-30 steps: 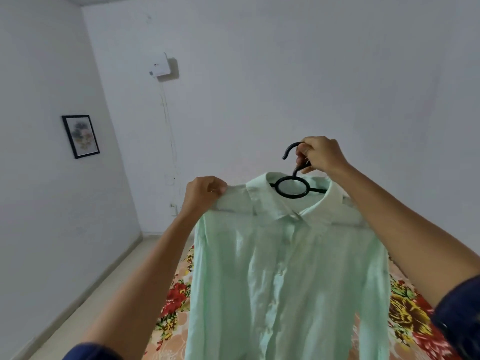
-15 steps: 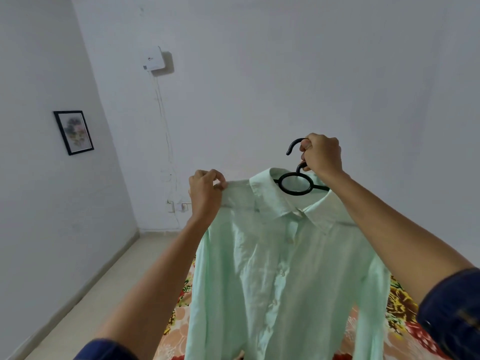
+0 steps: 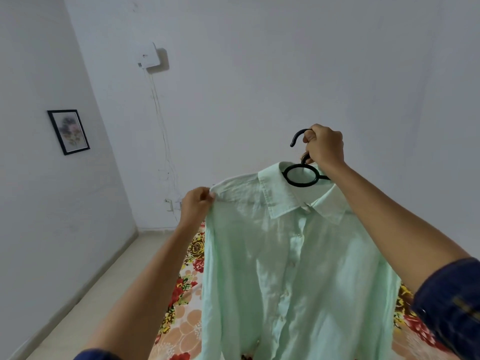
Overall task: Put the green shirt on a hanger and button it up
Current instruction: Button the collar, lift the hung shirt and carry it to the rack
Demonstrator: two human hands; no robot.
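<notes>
White walls [image 3: 259, 74], framed picture [image 3: 68, 131]

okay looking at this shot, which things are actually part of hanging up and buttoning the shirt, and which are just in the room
Part of the job:
green shirt
black hanger
right hand, gripping the hanger's neck
left hand, pinching the shirt's shoulder

Just in the room:
floral bedsheet
framed picture
white wall box with its wires
wall socket

Soft even light — edges perhaps warped
</notes>
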